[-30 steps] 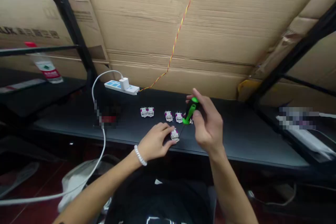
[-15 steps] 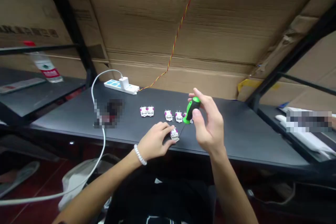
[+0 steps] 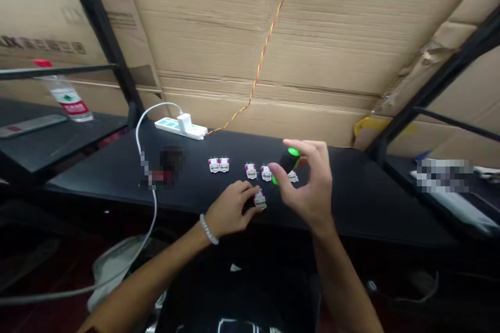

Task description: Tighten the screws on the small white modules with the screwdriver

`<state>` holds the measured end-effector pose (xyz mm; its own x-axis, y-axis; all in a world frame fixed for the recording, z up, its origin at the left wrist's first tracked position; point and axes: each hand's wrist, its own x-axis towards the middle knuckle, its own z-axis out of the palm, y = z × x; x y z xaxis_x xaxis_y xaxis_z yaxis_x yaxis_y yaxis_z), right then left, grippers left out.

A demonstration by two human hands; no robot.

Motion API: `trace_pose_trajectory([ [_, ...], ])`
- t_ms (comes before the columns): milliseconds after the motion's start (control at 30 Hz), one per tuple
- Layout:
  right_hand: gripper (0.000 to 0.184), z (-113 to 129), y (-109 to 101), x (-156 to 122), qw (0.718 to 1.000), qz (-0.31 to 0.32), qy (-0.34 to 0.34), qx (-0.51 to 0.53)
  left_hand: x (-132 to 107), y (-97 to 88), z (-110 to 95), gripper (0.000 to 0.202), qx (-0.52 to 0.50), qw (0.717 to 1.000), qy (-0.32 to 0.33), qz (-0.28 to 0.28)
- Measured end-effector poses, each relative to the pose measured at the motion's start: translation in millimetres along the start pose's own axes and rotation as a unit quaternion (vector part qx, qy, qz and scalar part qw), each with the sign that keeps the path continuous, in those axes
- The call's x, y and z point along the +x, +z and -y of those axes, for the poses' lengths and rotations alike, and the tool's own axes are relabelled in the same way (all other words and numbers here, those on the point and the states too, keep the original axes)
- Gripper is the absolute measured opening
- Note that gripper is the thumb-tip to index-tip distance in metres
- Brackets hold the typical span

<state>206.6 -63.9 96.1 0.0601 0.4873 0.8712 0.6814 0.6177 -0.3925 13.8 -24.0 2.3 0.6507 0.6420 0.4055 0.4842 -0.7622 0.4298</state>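
Note:
Near the front edge of the black table, my left hand (image 3: 231,209) pinches a small white and purple part (image 3: 259,199) between thumb and fingers. My right hand (image 3: 310,187) grips a green and black screwdriver (image 3: 288,160) by its handle. The screwdriver slants down to the left, its thin shaft reaching the side of that part; the exact contact of the tip is too small to tell. Behind lie similar white and purple parts: a touching pair (image 3: 219,165), a single one (image 3: 250,170), another (image 3: 266,173), and one partly hidden behind my right hand (image 3: 292,176).
A white power strip (image 3: 182,128) with a plugged-in charger lies at the back left; its white cable (image 3: 154,213) runs over the table's front edge. A blurred dark object (image 3: 170,164) lies nearby. Black metal posts (image 3: 402,114) and cardboard (image 3: 312,52) frame the table. A bottle (image 3: 71,98) stands left.
My right hand's fingers and thumb have shifted around the screwdriver handle, uncovering more of the part at the right of the row. My left hand and its part stay in place. The picture's brightness differs.

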Motion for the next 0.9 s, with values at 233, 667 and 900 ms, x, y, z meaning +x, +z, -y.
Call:
trace_pose_trajectory([
  [233, 0.046, -1, -2, -2, 0.996, 0.044, 0.027, 0.074, -1, 0.3, 0, 0.039, -0.002, 1.000, 0.004, -0.010],
  [667, 0.050, -7, -1, -3, 0.999, 0.028, 0.022, 0.010, -1, 1.3, 2, 0.041, 0.007, 1.000, 0.004, -0.005],
  [900, 0.051, -11, -6, -3, 0.999, 0.005, 0.030, -0.018, -1, 1.6, 2, 0.039, 0.000, 1.000, 0.003, -0.011],
])
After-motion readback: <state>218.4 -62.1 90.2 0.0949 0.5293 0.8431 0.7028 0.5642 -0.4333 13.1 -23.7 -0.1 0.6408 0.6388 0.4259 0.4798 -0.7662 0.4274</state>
